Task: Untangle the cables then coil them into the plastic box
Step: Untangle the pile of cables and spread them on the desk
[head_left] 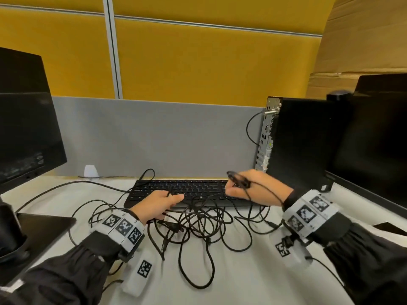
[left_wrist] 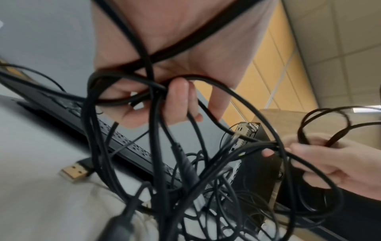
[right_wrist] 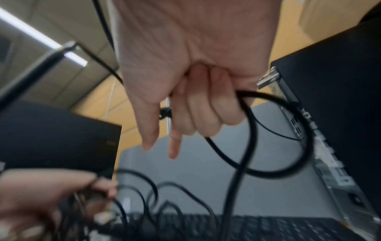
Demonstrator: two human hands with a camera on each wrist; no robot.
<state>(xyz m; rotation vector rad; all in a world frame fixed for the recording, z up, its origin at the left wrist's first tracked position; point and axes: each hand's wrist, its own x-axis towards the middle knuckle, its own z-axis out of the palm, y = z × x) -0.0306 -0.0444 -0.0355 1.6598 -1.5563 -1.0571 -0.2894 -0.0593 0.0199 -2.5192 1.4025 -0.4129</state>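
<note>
Left hand [head_left: 157, 203]: fingers curled round several black strands of the cables [head_left: 198, 225], gripping them just above the desk [head_left: 253, 278]. The left wrist view confirms strands passing through the closed fingers [left_wrist: 177, 101], with more hanging below in a knot. Right hand [head_left: 253, 188]: closed on a small coil [head_left: 239, 179] of black cable, held over the right end of the keyboard [head_left: 180, 190]. In the right wrist view three fingers wrap the loop while the index finger [right_wrist: 174, 146] and thumb point outward.

The main tangle lies on the desk at 6 o'clock from the keyboard, between the two hands, its loops spreading toward the near edge. A gold USB plug [left_wrist: 73, 171] rests on the desk beside the keyboard in the left wrist view. No plastic box can be made out in any view.

Surroundings: monitor [head_left: 26, 133] at 9 o'clock; black tower PC [head_left: 297, 139] at 2 o'clock with a second monitor [head_left: 374, 139] at 3 o'clock; small white object [head_left: 91, 171] at 11 o'clock by the grey partition [head_left: 154, 137]. Both wrists carry marker-tagged bands.
</note>
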